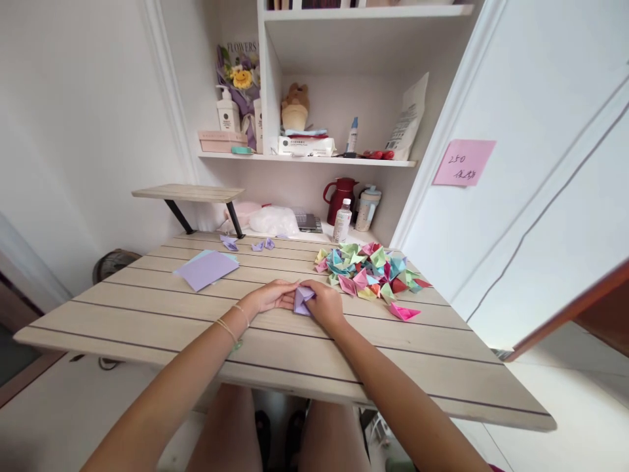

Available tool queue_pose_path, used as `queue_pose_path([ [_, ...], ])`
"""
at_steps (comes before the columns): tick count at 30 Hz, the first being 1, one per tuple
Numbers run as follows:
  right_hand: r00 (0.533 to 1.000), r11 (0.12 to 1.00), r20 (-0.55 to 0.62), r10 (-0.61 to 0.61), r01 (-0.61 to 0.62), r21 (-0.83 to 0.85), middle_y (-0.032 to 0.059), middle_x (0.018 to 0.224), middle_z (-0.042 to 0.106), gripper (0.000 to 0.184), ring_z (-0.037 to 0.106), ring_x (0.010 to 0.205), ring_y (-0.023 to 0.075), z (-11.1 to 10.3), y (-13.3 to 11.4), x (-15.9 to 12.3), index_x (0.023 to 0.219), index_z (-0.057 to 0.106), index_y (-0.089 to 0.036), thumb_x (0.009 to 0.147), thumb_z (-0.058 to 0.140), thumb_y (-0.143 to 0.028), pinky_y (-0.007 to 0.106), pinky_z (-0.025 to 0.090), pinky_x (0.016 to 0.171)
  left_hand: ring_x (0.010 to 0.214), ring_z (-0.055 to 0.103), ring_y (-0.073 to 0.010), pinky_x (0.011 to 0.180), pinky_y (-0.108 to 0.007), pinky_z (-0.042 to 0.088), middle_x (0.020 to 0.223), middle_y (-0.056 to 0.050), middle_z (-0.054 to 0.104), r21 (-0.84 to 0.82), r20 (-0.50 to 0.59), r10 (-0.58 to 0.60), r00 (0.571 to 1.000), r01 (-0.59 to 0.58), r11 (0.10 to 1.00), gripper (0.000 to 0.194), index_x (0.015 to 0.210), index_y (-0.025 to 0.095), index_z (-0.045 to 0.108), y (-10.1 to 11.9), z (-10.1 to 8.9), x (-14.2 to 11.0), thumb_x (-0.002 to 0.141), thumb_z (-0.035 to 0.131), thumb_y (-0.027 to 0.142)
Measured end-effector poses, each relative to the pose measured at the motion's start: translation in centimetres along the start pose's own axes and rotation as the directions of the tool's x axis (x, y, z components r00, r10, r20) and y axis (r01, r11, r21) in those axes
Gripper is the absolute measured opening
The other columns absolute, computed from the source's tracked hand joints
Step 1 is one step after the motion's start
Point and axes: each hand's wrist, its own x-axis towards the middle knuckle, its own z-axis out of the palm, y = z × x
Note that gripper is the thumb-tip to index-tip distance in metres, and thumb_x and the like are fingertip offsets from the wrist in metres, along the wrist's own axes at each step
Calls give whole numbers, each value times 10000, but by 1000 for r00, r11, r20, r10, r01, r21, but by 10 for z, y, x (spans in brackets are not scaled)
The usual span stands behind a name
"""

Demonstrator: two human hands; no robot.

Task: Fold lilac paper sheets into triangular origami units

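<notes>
A small lilac sheet of folded origami paper (301, 301) is between my two hands, just above or on the wooden table. My left hand (274, 296) holds its left edge, the thumb along the top and the fingers beneath. My right hand (326, 303) is closed on its right side, with the fingers curled. Part of the paper is hidden by the right hand. To the left lies a stack of lilac and light blue paper sheets (209, 270). Several folded lilac pieces (263, 244) sit farther back.
A heap of colourful paper boats (368, 269) covers the table (275, 357) at the right, with a bright pink boat (404, 311) nearest me. Behind stand a plastic bottle (343, 221), a red jug (340, 198) and a tumbler (367, 208). A small raised shelf (189, 192) stands back left.
</notes>
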Motion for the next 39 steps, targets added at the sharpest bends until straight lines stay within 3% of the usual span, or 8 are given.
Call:
queue_pose_path([
  [2,998,998,-34,48,-46,46,24,940,677,401,599,876,221,-1,4,0,950,641,-259,645,479,-55,318,430,773,603,638,-170,610,-279,489,669,-98,682,22,-22,5,1000,-5,1000,357,797,94,637,0,5,6,643,669,415],
  [5,994,962,-40,104,-90,256,47,946,673,379,583,910,229,-2,9,1,898,663,-235,637,464,-45,343,410,825,592,631,-162,576,-255,480,660,-89,679,35,-64,52,997,-50,998,377,811,95,643,-3,10,11,636,668,427],
  [10,996,897,33,80,-87,433,44,904,680,345,600,863,197,-3,14,6,905,665,-206,634,492,-81,312,432,811,529,583,-116,532,-216,456,596,-41,640,37,-158,158,975,-154,987,348,761,85,638,-12,9,13,606,703,389],
  [14,986,818,118,117,-163,552,44,863,680,323,609,793,183,2,23,10,927,660,-186,640,514,-157,302,469,735,544,582,-121,532,-222,458,598,-34,632,49,-234,218,947,-213,976,336,723,93,630,-17,5,16,577,721,382],
  [21,944,689,192,269,-328,647,49,798,650,418,592,645,159,9,34,13,1066,600,-177,769,390,-382,273,480,541,585,601,-135,538,-225,462,695,-57,671,81,-374,316,872,-308,948,353,729,115,614,-18,-4,22,521,747,367],
  [27,928,649,259,267,-372,663,35,656,639,358,559,573,161,11,30,15,771,677,-157,562,686,-448,245,425,477,489,561,-117,469,-210,423,589,-39,650,142,-347,344,873,-313,939,326,687,104,626,-20,-5,21,499,760,334],
  [31,925,630,244,292,-378,678,21,615,622,361,539,536,146,11,30,16,703,648,-149,558,681,-478,239,401,467,559,588,-130,527,-230,452,653,-55,664,166,-303,356,884,-319,933,325,737,102,639,-21,-3,20,556,724,357],
  [39,934,667,182,307,-348,659,29,662,649,301,561,605,161,10,33,19,681,656,-161,579,669,-444,264,417,542,441,513,-93,443,-202,398,521,-17,609,272,-243,391,888,-324,906,262,640,98,630,-20,-3,17,569,714,336],
])
